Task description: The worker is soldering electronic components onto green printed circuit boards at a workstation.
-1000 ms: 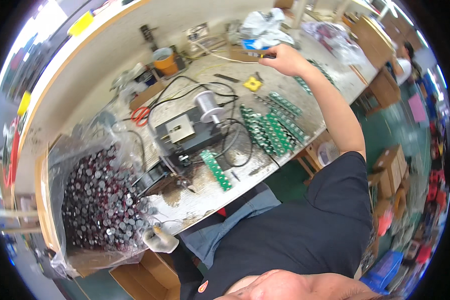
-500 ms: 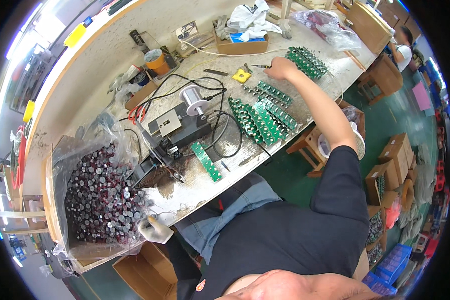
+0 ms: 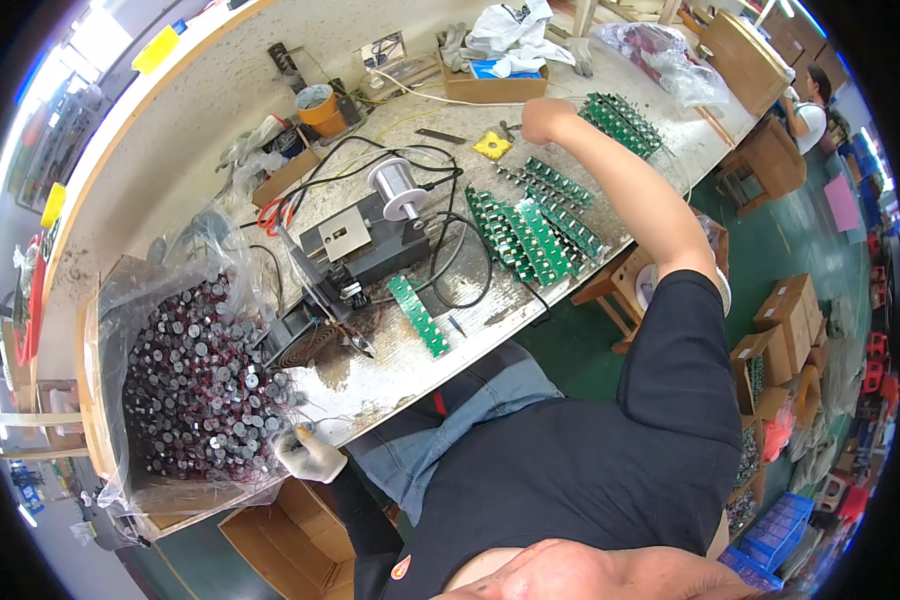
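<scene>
My right hand (image 3: 548, 121), bare, is closed at the far side of the bench, beside a yellow square piece (image 3: 492, 146) and a small metal part (image 3: 511, 130). What its fingers hold, if anything, is hidden. Rows of green circuit boards (image 3: 530, 240) lie nearer me, with another stack (image 3: 622, 124) right of the hand. My left hand (image 3: 312, 456), in a pale glove, rests curled at the bench's front edge by a plastic-lined box (image 3: 92, 400) of small round parts with red wires (image 3: 205, 370). Its fingertips touch something too small to make out.
A soldering machine (image 3: 370, 245) with a wire spool (image 3: 397, 190) and looping black cables stands mid-bench. One green board strip (image 3: 419, 316) lies before it. Behind are an orange cup (image 3: 320, 112) and an open carton (image 3: 495, 88). A wooden stool (image 3: 610, 305) stands at the right.
My right hand has moved slightly away and to the left, and the thin dark tool that stuck out of it no longer shows. My left hand stays about where it was.
</scene>
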Available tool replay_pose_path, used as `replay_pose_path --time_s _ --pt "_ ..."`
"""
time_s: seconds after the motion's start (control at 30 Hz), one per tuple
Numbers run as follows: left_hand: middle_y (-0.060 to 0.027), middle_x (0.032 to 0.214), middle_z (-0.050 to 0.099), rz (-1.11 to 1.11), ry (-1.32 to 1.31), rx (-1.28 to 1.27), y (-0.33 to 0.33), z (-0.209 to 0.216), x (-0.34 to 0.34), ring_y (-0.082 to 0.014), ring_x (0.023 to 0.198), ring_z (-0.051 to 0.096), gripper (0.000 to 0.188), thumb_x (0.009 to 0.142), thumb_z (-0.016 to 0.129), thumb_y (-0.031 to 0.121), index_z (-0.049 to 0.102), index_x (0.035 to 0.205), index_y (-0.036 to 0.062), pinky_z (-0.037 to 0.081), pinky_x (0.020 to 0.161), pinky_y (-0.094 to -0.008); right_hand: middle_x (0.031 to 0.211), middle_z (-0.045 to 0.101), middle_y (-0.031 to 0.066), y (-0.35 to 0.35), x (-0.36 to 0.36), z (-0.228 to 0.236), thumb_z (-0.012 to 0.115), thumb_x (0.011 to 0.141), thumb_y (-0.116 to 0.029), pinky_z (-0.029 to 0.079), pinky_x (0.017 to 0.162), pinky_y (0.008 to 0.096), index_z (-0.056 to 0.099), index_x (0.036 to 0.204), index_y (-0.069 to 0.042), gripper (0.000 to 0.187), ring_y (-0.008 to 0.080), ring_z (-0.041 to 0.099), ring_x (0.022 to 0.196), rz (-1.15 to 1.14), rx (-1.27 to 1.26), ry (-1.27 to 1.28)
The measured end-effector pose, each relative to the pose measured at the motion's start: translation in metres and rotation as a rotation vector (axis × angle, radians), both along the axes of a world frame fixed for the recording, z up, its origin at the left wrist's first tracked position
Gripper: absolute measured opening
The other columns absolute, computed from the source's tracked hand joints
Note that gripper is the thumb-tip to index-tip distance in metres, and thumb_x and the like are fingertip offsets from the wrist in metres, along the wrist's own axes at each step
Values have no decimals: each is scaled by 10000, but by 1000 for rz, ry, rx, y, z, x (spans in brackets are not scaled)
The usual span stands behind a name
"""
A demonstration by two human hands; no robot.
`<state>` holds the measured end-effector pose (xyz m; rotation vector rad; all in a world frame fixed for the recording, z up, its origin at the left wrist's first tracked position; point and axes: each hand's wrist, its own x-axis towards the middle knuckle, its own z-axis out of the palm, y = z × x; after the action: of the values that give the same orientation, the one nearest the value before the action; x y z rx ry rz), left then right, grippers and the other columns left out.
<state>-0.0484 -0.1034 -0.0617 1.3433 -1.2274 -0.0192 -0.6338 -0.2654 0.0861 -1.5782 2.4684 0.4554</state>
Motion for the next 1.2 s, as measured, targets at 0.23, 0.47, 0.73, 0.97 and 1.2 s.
replay_pose_path --time_s 0.23,0.47,0.73,0.97,1.2 --pt "-55 781 534 -14 18 13 2 5 -2 -159 684 507 316 881 703 248 533 896 -18 447 616 -267 1127 670 164 -3 -8 1 566 793 -182 528 840 434 709 1037 -35 318 327 648 1047 -52 -89 -5" --pt "-74 738 549 27 -42 17 2 6 -2 -206 699 527 287 848 722 211 535 802 -2 445 663 -324 938 679 223 83 28 51 623 828 -385 520 774 428 700 967 4 420 349 663 883 91 -284 -189" --pt "-62 773 565 1 89 76 0 5 -4 -158 700 531 161 823 695 40 551 866 -15 456 669 -278 951 640 167 193 140 24 649 825 -387 505 804 449 690 919 -52 351 367 631 874 341 -186 -335" --pt "-70 764 566 27 21 157 0 13 -4 -174 683 536 172 829 709 64 558 856 -15 455 657 -285 927 634 168 219 163 12 648 834 -386 505 806 439 687 943 -41 365 356 637 879 294 -174 -350" --pt "-84 805 596 -21 56 8 0 10 -4 -188 726 550 296 827 759 210 567 839 -15 456 701 -290 865 612 147 227 223 5 682 813 -343 520 721 428 670 945 -33 337 350 634 810 466 -290 -447"
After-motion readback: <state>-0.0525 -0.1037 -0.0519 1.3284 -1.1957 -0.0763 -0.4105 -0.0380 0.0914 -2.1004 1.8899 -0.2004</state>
